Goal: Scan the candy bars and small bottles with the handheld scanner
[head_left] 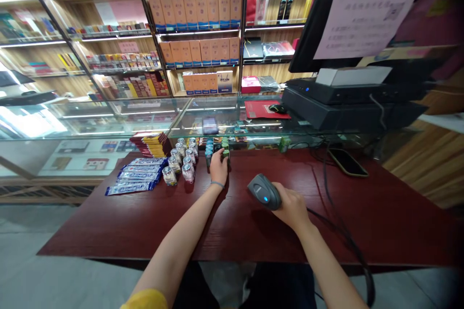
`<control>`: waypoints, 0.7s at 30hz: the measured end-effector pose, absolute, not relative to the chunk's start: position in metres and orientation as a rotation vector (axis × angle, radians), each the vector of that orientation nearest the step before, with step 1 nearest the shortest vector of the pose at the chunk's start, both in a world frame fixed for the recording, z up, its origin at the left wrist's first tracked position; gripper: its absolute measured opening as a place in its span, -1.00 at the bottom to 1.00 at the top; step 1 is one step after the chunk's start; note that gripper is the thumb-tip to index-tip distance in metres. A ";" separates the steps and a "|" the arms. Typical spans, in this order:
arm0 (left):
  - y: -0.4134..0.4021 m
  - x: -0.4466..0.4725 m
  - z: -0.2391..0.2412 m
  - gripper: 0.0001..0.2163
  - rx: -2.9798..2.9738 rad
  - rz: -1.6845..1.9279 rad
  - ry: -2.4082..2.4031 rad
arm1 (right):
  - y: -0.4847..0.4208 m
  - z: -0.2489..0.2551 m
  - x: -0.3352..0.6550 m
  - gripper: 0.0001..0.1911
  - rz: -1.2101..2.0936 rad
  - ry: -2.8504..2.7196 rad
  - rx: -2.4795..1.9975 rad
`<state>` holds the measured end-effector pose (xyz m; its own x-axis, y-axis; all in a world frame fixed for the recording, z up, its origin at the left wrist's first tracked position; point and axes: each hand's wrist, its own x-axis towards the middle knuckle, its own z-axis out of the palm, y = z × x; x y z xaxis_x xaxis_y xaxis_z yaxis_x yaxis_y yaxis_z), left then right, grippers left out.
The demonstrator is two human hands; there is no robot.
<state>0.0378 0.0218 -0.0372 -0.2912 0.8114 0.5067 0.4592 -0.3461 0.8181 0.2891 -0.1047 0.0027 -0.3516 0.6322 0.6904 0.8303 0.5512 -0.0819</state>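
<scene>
My right hand (pixel 293 207) is closed around a dark grey barcode scanner (pixel 261 191) with a blue light, held above the desk with its head pointing left. Its black cable (pixel 340 231) trails off to the right. My left hand (pixel 219 168) reaches to the far side of the desk, fingers curled at a small green-topped container (pixel 226 153), partly hidden by the hand. Blue-topped containers (pixel 209 153) stand in a row just left of those fingers. Farther left are two rows of small clear jars with silvery lids (pixel 176 160).
Blue-and-white packets (pixel 137 175) and stacked red and yellow packs (pixel 154 146) lie at the left of the dark red desk (pixel 232 231). At right are a phone (pixel 348 162) and a monitor (pixel 311 34). A glass counter (pixel 145 116) runs behind; a small green box (pixel 284 144) stands near it.
</scene>
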 end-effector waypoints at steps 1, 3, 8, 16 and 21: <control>0.023 0.038 -0.036 -0.65 1.677 1.670 1.604 | -0.105 0.003 0.290 -0.70 -0.354 -2.103 -1.171; 0.025 0.039 -0.035 -0.64 1.714 1.661 1.629 | -0.105 0.002 0.290 -0.69 -0.312 -2.107 -1.177; 0.028 0.042 -0.034 -0.63 1.719 1.670 1.656 | -0.106 0.000 0.291 -0.68 -0.250 -2.079 -1.199; 0.029 0.042 -0.032 -0.60 1.651 1.595 1.691 | -0.104 -0.005 0.293 -0.66 -0.261 -2.081 -1.189; 0.030 0.041 -0.031 -0.52 1.698 1.590 1.667 | -0.104 -0.002 0.292 -0.66 -0.290 -2.081 -1.176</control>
<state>0.0409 0.0295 -0.0315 -0.2707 0.8309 0.4861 0.5245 -0.2961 0.7983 0.2923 -0.1039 -0.0024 -0.3274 0.6548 0.6812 0.8162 0.5592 -0.1452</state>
